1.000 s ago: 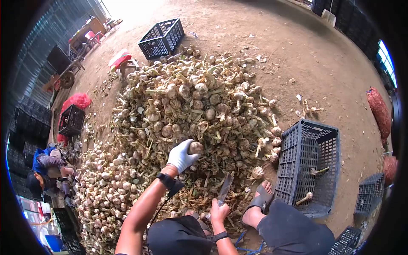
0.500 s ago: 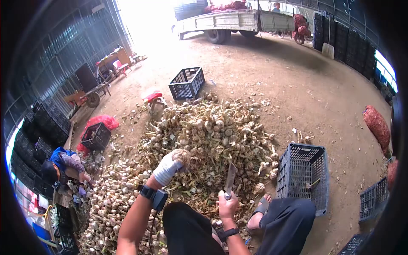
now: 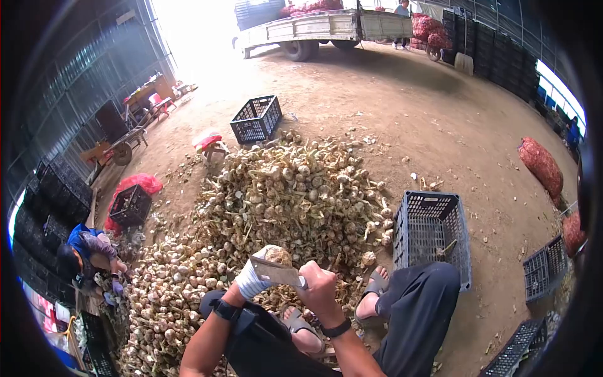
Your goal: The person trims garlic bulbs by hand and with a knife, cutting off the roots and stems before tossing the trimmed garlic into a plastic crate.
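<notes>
In a white glove, my left hand (image 3: 250, 281) is closed around a garlic bulb (image 3: 279, 255) just above my lap. My right hand (image 3: 319, 289) grips a knife (image 3: 276, 273) by its handle, the broad flat blade pointing left. The blade overlaps the front of the bulb and the glove's fingers in this view. Beyond both hands rises a heap of garlic (image 3: 301, 188) with dry stalks attached. To the left of my knees lie trimmed-looking garlic bulbs (image 3: 166, 295), spread thickly over the ground.
A dark plastic crate (image 3: 432, 235) stands by my right knee, another crate (image 3: 256, 119) behind the heap. A co-worker (image 3: 94, 257) bends over garlic at the left. Red mesh sacks (image 3: 541, 166) lie at the right. A flatbed truck (image 3: 326, 30) is parked at the back.
My left hand has come down with the bulb, closer to my body. My right hand has risen and turned the knife from upright to across the bulb. The view has shifted slightly.
</notes>
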`<control>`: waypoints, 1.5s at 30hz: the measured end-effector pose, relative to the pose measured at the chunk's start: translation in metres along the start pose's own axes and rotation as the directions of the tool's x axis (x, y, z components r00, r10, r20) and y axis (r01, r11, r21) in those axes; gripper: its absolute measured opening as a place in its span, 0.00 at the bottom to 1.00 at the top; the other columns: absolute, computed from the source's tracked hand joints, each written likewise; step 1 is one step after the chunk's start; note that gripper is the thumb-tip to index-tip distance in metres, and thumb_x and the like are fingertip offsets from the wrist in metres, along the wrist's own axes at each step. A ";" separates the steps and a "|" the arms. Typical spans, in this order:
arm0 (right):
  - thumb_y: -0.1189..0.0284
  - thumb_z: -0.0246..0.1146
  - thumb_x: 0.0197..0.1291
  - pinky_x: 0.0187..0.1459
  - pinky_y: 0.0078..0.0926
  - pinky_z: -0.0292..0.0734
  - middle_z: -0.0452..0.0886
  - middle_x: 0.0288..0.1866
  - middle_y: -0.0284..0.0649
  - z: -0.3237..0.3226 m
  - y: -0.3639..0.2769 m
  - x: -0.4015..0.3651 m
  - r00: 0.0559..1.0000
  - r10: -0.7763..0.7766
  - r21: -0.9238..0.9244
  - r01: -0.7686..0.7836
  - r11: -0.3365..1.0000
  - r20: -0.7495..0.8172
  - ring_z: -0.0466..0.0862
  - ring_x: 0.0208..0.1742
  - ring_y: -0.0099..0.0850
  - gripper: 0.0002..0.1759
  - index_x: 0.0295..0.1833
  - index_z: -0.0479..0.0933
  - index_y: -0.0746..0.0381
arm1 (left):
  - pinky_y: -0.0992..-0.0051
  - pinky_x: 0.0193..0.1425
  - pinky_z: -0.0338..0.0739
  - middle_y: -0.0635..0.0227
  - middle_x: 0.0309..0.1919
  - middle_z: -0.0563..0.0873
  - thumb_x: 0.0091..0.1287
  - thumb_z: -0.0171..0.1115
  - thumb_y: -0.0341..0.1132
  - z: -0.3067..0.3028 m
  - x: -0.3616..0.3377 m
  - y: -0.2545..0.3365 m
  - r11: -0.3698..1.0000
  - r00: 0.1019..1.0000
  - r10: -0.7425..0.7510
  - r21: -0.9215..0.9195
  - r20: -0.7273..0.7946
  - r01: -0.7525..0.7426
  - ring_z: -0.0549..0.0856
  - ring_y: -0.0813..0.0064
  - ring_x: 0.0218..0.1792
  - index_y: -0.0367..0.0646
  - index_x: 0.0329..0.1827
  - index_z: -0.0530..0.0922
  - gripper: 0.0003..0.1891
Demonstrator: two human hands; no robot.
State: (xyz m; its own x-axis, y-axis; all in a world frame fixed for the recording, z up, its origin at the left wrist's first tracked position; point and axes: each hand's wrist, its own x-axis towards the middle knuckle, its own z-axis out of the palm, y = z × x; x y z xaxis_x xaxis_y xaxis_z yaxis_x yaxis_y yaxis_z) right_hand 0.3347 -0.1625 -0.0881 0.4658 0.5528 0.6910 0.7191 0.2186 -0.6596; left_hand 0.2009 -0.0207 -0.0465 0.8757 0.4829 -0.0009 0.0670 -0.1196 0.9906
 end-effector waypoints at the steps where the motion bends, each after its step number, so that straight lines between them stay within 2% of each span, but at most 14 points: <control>1: 0.74 0.72 0.49 0.24 0.38 0.73 0.75 0.28 0.44 0.001 0.001 0.000 1.000 -0.009 -0.022 0.009 1.000 -0.003 0.79 0.24 0.46 0.11 0.32 0.74 0.60 | 0.73 0.59 0.79 0.69 0.53 0.82 0.53 0.80 0.33 0.000 0.000 -0.003 1.000 1.000 0.004 0.011 0.004 -0.004 0.80 0.81 0.54 0.42 0.60 0.73 0.32; 14: 0.74 0.69 0.55 0.23 0.37 0.72 0.76 0.27 0.43 0.029 0.028 -0.025 0.994 0.075 -0.023 -0.077 0.997 -0.074 0.79 0.23 0.46 0.10 0.30 0.73 0.60 | 0.73 0.53 0.80 0.70 0.42 0.85 0.54 0.74 0.33 0.012 0.004 0.020 0.978 1.000 -0.013 0.207 0.015 0.010 0.83 0.78 0.44 0.40 0.47 0.80 0.19; 16: 0.73 0.68 0.55 0.25 0.39 0.73 0.77 0.28 0.45 0.032 0.053 -0.036 0.981 0.178 -0.053 -0.182 0.982 -0.072 0.80 0.24 0.48 0.09 0.31 0.74 0.60 | 0.74 0.48 0.80 0.72 0.35 0.85 0.53 0.72 0.32 0.016 0.005 0.019 0.908 0.997 -0.035 0.415 -0.072 0.061 0.82 0.81 0.38 0.40 0.42 0.80 0.15; 18: 0.71 0.69 0.52 0.32 0.44 0.78 0.82 0.31 0.45 0.035 0.091 -0.069 0.871 0.482 -0.270 -0.487 0.830 -0.090 0.83 0.30 0.51 0.07 0.32 0.77 0.57 | 0.76 0.45 0.78 0.74 0.31 0.83 0.52 0.71 0.32 0.021 0.004 0.026 0.951 0.994 -0.063 0.298 -0.090 0.088 0.80 0.84 0.36 0.40 0.42 0.80 0.14; 21: 0.71 0.68 0.53 0.30 0.44 0.77 0.82 0.28 0.47 0.040 0.121 -0.106 0.786 0.578 -0.237 -0.617 0.750 -0.219 0.83 0.29 0.51 0.06 0.32 0.77 0.57 | 0.79 0.47 0.77 0.75 0.36 0.83 0.53 0.74 0.33 0.027 0.007 0.023 0.975 0.991 -0.069 0.201 -0.119 0.092 0.79 0.86 0.39 0.41 0.47 0.79 0.19; 23: 0.71 0.68 0.57 0.30 0.42 0.77 0.82 0.25 0.44 0.049 0.117 -0.104 0.665 0.698 -0.053 -0.733 0.678 -0.264 0.84 0.24 0.41 0.06 0.32 0.78 0.60 | 0.80 0.51 0.77 0.75 0.42 0.84 0.54 0.76 0.33 0.030 0.011 0.024 0.988 0.996 -0.041 0.146 -0.083 0.053 0.79 0.86 0.43 0.40 0.55 0.75 0.26; 24: 0.71 0.68 0.62 0.26 0.34 0.78 0.81 0.22 0.36 0.051 0.102 -0.090 0.585 0.787 0.267 -0.741 0.617 -0.197 0.81 0.22 0.26 0.09 0.32 0.79 0.64 | 0.80 0.51 0.77 0.75 0.42 0.84 0.54 0.76 0.33 0.032 0.014 0.025 0.988 0.996 -0.036 0.146 -0.077 0.047 0.79 0.86 0.43 0.40 0.55 0.75 0.26; 26: 0.70 0.68 0.65 0.23 0.25 0.80 0.81 0.24 0.31 0.048 0.073 -0.064 0.574 0.817 0.532 -0.676 0.511 -0.056 0.78 0.22 0.18 0.11 0.33 0.79 0.66 | 0.79 0.52 0.77 0.75 0.44 0.83 0.54 0.77 0.33 0.036 0.017 0.024 0.991 0.996 -0.084 -0.110 -0.036 0.080 0.79 0.86 0.44 0.41 0.58 0.74 0.28; 28: 0.69 0.68 0.67 0.22 0.21 0.82 0.82 0.27 0.32 0.051 0.060 -0.055 0.580 0.806 0.717 -0.612 0.332 0.122 0.77 0.20 0.18 0.11 0.36 0.80 0.66 | 0.79 0.54 0.77 0.75 0.46 0.82 0.56 0.77 0.37 0.033 0.022 0.022 0.992 0.995 -0.089 -0.093 -0.036 0.085 0.80 0.85 0.47 0.40 0.60 0.73 0.30; 32: 0.65 0.66 0.69 0.30 0.28 0.85 0.77 0.25 0.29 0.031 0.015 -0.030 0.633 0.645 0.875 -0.468 -0.121 0.427 0.77 0.22 0.18 0.11 0.41 0.80 0.62 | 0.78 0.54 0.78 0.72 0.48 0.81 0.56 0.78 0.45 0.039 0.021 0.022 0.976 0.998 0.013 -0.215 -0.059 -0.026 0.82 0.81 0.48 0.40 0.62 0.72 0.34; 37: 0.68 0.65 0.68 0.34 0.30 0.86 0.76 0.24 0.27 0.012 0.002 -0.014 0.578 0.679 0.857 -0.492 -0.155 0.454 0.76 0.22 0.18 0.07 0.39 0.80 0.60 | 0.69 0.65 0.77 0.63 0.57 0.82 0.58 0.75 0.35 0.036 0.014 0.041 0.924 0.992 0.095 -0.365 -0.083 -0.119 0.82 0.72 0.56 0.39 0.67 0.68 0.35; 40: 0.72 0.65 0.67 0.34 0.29 0.86 0.77 0.25 0.27 0.004 0.003 -0.005 0.597 0.706 0.871 -0.489 -0.055 0.380 0.76 0.23 0.16 0.07 0.34 0.78 0.58 | 0.69 0.62 0.78 0.63 0.54 0.82 0.53 0.72 0.25 0.024 0.011 0.044 0.977 0.977 0.171 0.147 -0.130 -0.151 0.83 0.70 0.55 0.41 0.61 0.76 0.29; 42: 0.75 0.66 0.66 0.32 0.27 0.86 0.78 0.26 0.28 0.003 0.010 -0.005 0.656 0.690 0.866 -0.492 0.084 0.306 0.76 0.22 0.16 0.07 0.33 0.78 0.59 | 0.67 0.53 0.81 0.58 0.48 0.83 0.49 0.75 0.27 0.028 0.010 0.047 0.684 0.898 0.438 0.666 -0.048 -0.298 0.85 0.58 0.48 0.46 0.50 0.83 0.22; 45: 0.76 0.66 0.66 0.31 0.24 0.86 0.79 0.28 0.29 0.007 0.018 -0.008 0.716 0.667 0.784 -0.529 0.325 0.206 0.77 0.24 0.16 0.06 0.36 0.79 0.63 | 0.65 0.43 0.81 0.61 0.39 0.85 0.49 0.75 0.29 0.030 0.009 0.029 0.552 0.905 0.424 0.786 0.026 -0.280 0.85 0.57 0.40 0.45 0.39 0.85 0.13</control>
State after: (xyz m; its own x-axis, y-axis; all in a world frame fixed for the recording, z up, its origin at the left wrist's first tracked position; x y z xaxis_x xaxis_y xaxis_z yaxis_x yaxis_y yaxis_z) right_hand 0.3408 -0.1571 -0.1075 0.7068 0.7074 -0.0062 -0.4165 0.4091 -0.8119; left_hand 0.2250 -0.0459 -0.0216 0.8335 0.3643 0.4154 0.1671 -0.8829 0.4389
